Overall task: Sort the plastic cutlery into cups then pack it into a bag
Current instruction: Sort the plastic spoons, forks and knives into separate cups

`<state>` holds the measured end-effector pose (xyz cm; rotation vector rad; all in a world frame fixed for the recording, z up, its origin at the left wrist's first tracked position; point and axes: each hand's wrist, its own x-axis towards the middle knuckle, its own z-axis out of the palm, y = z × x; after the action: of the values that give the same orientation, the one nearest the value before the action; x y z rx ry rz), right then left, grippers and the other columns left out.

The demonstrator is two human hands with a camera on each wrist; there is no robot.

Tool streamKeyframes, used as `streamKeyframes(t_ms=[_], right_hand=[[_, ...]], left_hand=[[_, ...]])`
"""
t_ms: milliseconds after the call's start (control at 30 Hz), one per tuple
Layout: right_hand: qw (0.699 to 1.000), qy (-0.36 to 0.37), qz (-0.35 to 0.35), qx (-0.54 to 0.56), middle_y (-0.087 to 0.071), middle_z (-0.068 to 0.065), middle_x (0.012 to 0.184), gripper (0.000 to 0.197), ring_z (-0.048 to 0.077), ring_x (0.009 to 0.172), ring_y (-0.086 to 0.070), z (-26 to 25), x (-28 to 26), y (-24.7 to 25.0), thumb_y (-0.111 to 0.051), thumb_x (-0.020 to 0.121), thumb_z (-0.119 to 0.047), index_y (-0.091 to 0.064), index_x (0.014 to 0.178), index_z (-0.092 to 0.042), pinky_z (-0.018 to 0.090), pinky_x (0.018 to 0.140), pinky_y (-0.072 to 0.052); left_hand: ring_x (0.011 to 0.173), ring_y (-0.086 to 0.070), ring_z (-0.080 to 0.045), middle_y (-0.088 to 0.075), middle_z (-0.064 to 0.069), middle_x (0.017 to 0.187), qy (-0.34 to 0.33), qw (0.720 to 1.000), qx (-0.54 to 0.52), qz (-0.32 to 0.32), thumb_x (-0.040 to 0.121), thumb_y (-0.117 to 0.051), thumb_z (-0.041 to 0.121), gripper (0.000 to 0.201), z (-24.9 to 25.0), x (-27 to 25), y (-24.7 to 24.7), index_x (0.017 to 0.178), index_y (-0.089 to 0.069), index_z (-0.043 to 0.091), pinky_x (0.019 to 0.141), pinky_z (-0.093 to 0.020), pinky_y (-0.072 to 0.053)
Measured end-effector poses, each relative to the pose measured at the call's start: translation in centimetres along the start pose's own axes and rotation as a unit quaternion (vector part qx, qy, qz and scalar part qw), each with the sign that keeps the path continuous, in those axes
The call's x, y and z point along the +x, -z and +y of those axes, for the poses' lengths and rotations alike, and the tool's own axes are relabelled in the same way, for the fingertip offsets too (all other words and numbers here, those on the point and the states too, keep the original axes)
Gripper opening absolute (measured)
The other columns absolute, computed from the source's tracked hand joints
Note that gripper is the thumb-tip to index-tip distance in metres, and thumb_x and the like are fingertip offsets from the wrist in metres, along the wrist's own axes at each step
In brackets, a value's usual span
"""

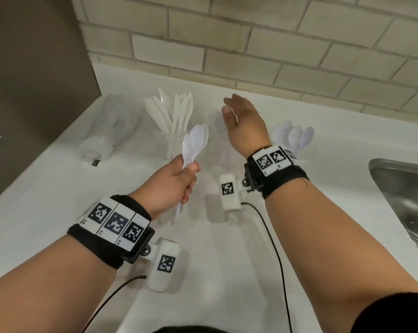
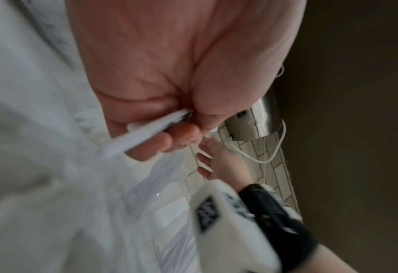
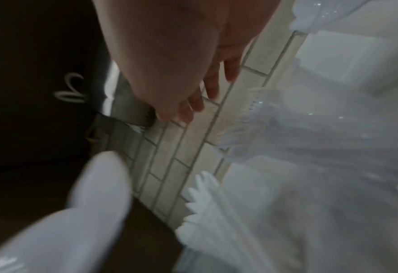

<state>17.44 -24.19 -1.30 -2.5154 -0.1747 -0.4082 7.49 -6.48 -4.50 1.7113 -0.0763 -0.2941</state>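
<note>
A bunch of white plastic spoons (image 1: 195,143) stands upright in the left hand (image 1: 173,186), whose fingers and thumb curl round the handles; the bowls rise above the fist and the handle ends poke out below it, over the middle of the white counter (image 1: 59,200). Just behind them, toward the back edge, a clear cup of knives (image 1: 173,118) stands upright. Beside it, a second clear cup (image 1: 218,131) holds what look like forks, partly hidden by the right hand (image 1: 245,121), which hovers above that cup with fingers straight and spread, holding nothing. Further right, more spoons in a cup (image 1: 295,135) show behind the right wrist. Near the back left corner a sleeve of clear cups (image 1: 109,131) lies on its side. A steel sink (image 1: 405,188) sits at the right edge.
</note>
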Motion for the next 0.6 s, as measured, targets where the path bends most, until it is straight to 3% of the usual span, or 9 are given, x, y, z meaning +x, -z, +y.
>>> streamKeyframes(t_ms=[67, 133, 200, 267, 333, 400, 500, 600], right_hand=[[0.991, -0.004, 0.011, 0.134, -0.062, -0.002, 0.117, 0.034, 0.016, 0.101, -0.060, -1.6, -2.2, 0.8, -0.045, 0.098, -0.042, -0.062, 0.118, -0.021, 0.024, 0.086, -0.042], [0.970, -0.028, -0.071, 0.230, -0.060, -0.010, 0.100, 0.034, 0.008, 0.072, -0.057, -3.1, -4.8, 0.9, -0.057, 0.087, -0.051, -0.059, 0.111, -0.028, 0.027, 0.066, -0.047], [0.968, -0.037, -0.088, 0.232, -0.058, -0.015, 0.093, 0.037, 0.010, 0.073, -0.056, -3.4, -6.3, 0.7, -0.067, 0.081, -0.048, -0.055, 0.111, -0.029, 0.032, 0.067, -0.051], [0.962, -0.064, -0.074, 0.254, -0.057, -0.009, 0.083, 0.032, 0.014, 0.067, -0.056, -3.2, -6.9, 0.9, -0.069, 0.082, -0.039, -0.053, 0.107, -0.026, 0.036, 0.066, -0.052], [0.947, -0.101, -0.093, 0.292, -0.058, 0.000, 0.075, 0.033, 0.013, 0.050, -0.053, -3.1, -7.6, 1.5, -0.071, 0.080, -0.032, -0.050, 0.103, -0.023, 0.030, 0.054, -0.046], [0.953, -0.110, -0.104, 0.261, -0.059, 0.000, 0.069, 0.035, 0.012, 0.046, -0.054, -3.1, -8.2, 1.8, -0.074, 0.078, -0.031, -0.049, 0.099, -0.021, 0.025, 0.051, -0.044], [0.975, -0.087, -0.065, 0.193, -0.067, 0.006, 0.076, 0.010, 0.016, 0.057, -0.060, -2.9, -8.6, 1.8, -0.058, 0.088, -0.019, -0.053, 0.096, -0.018, 0.023, 0.057, -0.048], [0.982, -0.066, -0.044, 0.172, -0.068, 0.008, 0.078, 0.015, 0.010, 0.060, -0.059, -2.5, -8.5, 2.2, -0.041, 0.094, -0.008, -0.052, 0.097, -0.018, 0.009, 0.052, -0.043]], left_hand=[[0.060, -0.040, -0.014, -0.044, 0.000, 0.072, -0.015, 0.999, 0.036, 0.003, 0.103, -0.037, 0.026, 0.019, 0.3, 0.4, -0.3, 0.096, -0.051, 0.016, 0.060, -0.031, -0.039], [0.060, -0.039, -0.014, -0.044, 0.000, 0.072, -0.018, 0.998, 0.064, -0.013, 0.102, -0.037, 0.028, 0.024, 0.6, 0.7, -0.9, 0.102, -0.049, 0.008, 0.061, -0.033, -0.038], [0.056, -0.039, -0.012, -0.044, 0.001, 0.072, -0.011, 0.996, 0.070, -0.051, 0.102, -0.037, 0.029, 0.023, 0.8, 0.9, -1.6, 0.099, -0.048, 0.009, 0.058, -0.032, -0.038], [0.053, -0.039, -0.010, -0.044, 0.001, 0.070, -0.007, 0.994, 0.074, -0.077, 0.102, -0.036, 0.029, 0.022, 0.8, 0.8, -2.3, 0.090, -0.047, 0.014, 0.055, -0.030, -0.038], [0.052, -0.041, -0.012, -0.046, 0.000, 0.069, -0.017, 0.990, 0.110, -0.085, 0.102, -0.035, 0.030, 0.022, 0.7, 0.6, -2.8, 0.087, -0.047, 0.018, 0.056, -0.032, -0.039], [0.054, -0.045, -0.014, -0.050, -0.001, 0.069, -0.038, 0.978, 0.182, -0.092, 0.102, -0.034, 0.031, 0.021, 0.8, 0.3, -3.3, 0.094, -0.048, 0.017, 0.057, -0.033, -0.041], [0.055, -0.050, -0.015, -0.053, -0.001, 0.068, -0.057, 0.963, 0.243, -0.099, 0.100, -0.037, 0.033, 0.026, 1.2, -0.2, -4.0, 0.107, -0.047, 0.010, 0.057, -0.034, -0.045], [0.051, -0.050, -0.016, -0.053, -0.002, 0.065, -0.058, 0.969, 0.220, -0.098, 0.098, -0.044, 0.036, 0.024, 1.6, -0.8, -3.8, 0.098, -0.048, 0.012, 0.054, -0.035, -0.046]])
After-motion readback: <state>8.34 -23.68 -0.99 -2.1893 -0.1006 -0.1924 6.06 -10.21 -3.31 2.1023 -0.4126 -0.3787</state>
